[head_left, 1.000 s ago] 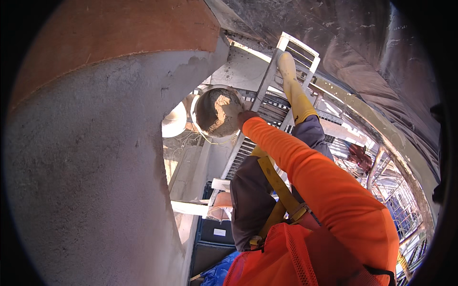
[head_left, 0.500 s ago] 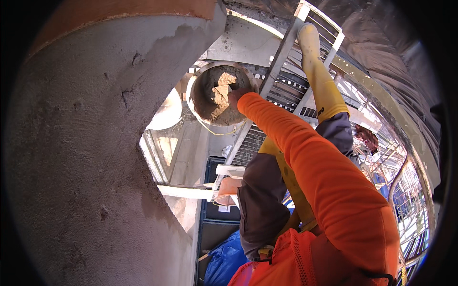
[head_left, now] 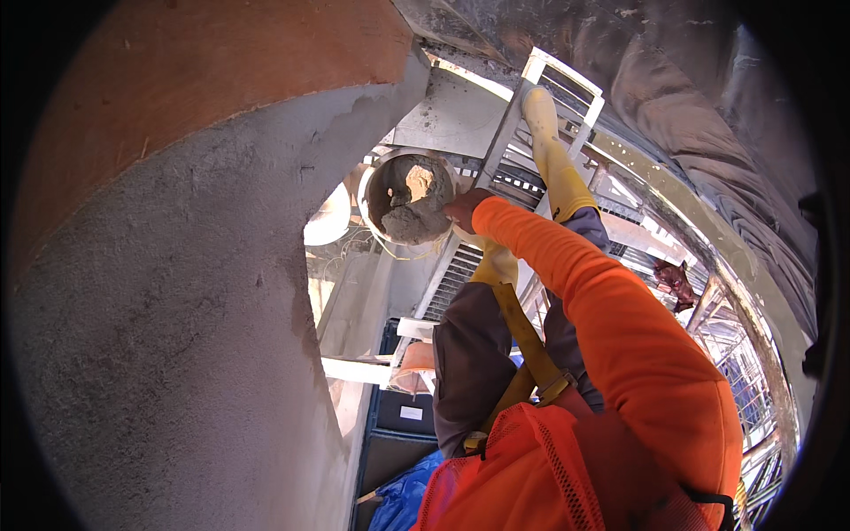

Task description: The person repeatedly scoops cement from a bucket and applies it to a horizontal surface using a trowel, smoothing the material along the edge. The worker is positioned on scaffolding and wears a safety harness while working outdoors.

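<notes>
My right hand, in an orange sleeve, is closed at the right-hand rim of a round bucket. It grips what looks like a mortar trowel; the handle is hidden in the fist and the blade is covered by mortar. Wet grey mortar lies heaped in the bucket beside the fingers, with a sunlit patch farther back. My left hand is out of view.
A curved, grey plastered wall fills the left, orange-brown at its top. Yellow boots stand on a metal grating platform with a white-edged frame. Dark sheeting hangs at right. A blue tarp lies below.
My right hand has drawn back from the middle of the bucket to its near right rim, and mortar now heaps beside it. The view has shifted, showing more of the orange-brown wall.
</notes>
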### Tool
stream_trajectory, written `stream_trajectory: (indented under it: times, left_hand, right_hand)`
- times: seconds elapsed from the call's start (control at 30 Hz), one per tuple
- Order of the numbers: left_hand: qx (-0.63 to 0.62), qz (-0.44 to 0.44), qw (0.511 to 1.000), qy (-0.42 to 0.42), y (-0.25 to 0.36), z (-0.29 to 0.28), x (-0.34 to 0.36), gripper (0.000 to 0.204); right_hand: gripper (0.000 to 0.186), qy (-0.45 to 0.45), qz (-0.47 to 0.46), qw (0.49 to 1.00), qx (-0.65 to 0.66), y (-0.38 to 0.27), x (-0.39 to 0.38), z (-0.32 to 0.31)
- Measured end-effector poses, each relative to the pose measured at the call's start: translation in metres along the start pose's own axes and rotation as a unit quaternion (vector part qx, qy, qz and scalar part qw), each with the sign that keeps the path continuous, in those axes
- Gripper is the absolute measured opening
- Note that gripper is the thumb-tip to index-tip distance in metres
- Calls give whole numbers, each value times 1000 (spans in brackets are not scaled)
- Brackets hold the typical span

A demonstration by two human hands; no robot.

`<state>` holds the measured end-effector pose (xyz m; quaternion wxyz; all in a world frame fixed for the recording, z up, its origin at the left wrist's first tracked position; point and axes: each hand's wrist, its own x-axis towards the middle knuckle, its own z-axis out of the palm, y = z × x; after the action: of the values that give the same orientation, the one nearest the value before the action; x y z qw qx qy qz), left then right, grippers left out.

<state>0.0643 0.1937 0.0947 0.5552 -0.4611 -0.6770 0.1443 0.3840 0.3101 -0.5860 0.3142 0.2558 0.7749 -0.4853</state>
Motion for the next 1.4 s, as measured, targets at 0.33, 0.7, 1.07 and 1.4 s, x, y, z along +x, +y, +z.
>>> stream_trajectory:
  times: [0.33,0.7,1.07,1.4]
  left_hand:
    - [-36,-79,996,35,-11,-51,33,83]
    - [-86,-151,976,134,29,-76,251,72]
    - [65,-218,969,93,33,-55,275,83]
    - [58,-196,974,93,36,-57,283,79]
  right_hand:
    - [53,81,8,981,174,-52,-249,-144]
    - [33,418,-4,875,243,-100,-449,-364]
    - [28,379,-267,809,361,-190,-475,-536]
    - [32,305,-322,809,386,-245,-495,-630]
